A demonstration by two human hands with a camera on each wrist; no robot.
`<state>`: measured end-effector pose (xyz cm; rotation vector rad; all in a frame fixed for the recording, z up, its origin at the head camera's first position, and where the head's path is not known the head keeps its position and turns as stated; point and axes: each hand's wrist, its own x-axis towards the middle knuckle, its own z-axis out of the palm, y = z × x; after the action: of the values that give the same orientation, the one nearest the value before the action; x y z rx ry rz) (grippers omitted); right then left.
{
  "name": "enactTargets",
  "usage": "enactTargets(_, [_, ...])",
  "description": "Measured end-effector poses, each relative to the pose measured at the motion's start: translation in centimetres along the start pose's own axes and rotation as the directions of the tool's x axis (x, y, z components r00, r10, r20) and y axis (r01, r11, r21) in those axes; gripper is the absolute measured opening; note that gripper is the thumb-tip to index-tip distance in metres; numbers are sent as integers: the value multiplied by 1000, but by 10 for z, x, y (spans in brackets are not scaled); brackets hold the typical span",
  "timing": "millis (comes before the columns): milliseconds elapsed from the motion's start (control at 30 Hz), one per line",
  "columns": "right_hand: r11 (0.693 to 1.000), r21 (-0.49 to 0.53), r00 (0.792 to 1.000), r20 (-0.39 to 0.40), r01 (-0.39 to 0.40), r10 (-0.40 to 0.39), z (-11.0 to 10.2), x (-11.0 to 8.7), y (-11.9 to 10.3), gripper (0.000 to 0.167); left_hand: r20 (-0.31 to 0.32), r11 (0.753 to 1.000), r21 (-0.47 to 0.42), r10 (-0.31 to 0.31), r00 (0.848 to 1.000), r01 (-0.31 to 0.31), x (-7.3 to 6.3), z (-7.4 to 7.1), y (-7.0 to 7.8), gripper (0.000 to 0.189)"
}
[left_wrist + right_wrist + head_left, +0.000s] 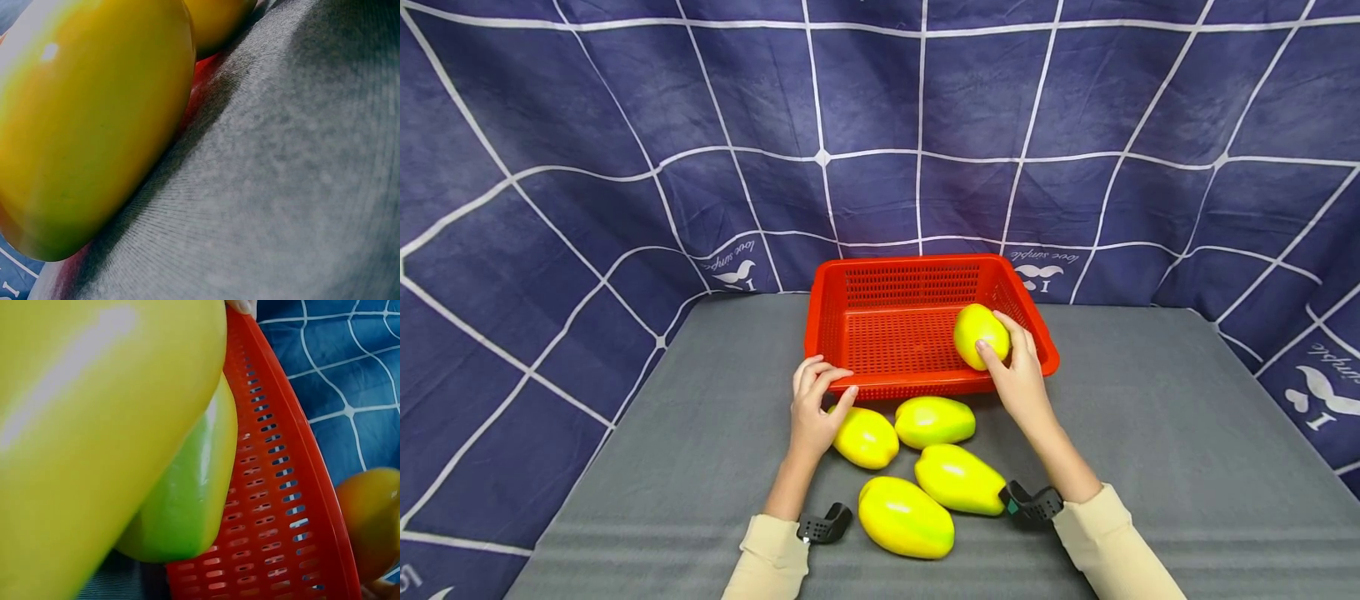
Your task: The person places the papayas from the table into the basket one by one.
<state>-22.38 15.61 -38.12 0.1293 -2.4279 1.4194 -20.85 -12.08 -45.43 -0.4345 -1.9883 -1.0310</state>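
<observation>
A red plastic basket (895, 383) with slotted walls stands on the grey surface. My left hand (814, 408) grips its front rim near the left corner, fingers over the edge and thumb in front. My right hand (1021, 375) holds a yellow papaya (979, 332) between thumb and fingers, over the right part of the basket; this papaya (372, 522) also shows beyond the rim in the right wrist view. In front of the basket lie a papaya (867, 439) beside my left hand, a greener one (935, 422), and two nearer ones, middle (958, 479) and front (906, 518).
Grey cloth (1150, 417) covers the tabletop. A blue curtain (880, 125) with white lines hangs behind the basket and along both sides. Black wrist straps (826, 525) sit on both forearms, close to the front papayas.
</observation>
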Motion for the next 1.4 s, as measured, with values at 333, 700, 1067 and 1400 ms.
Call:
enactTargets(333, [993,-114,1000,7,-16,17,3,4,-3,58,25,999,-21,-30,999,30,1,0,0,21])
enactTargets(700, [910,-391,988,114,141,-104,9,1,-1,45,20,999,-18,-37,999,37,1,-2,0,20])
enactTargets(1067, [941,-313,987,137,127,-88,5,-5,0,33,23,1000,-9,-27,999,28,-1,-2,0,21])
enactTargets(1400, [964,-201,975,177,172,-137,-8,-19,-1,32,43,999,0,-53,998,53,-1,-2,1,18])
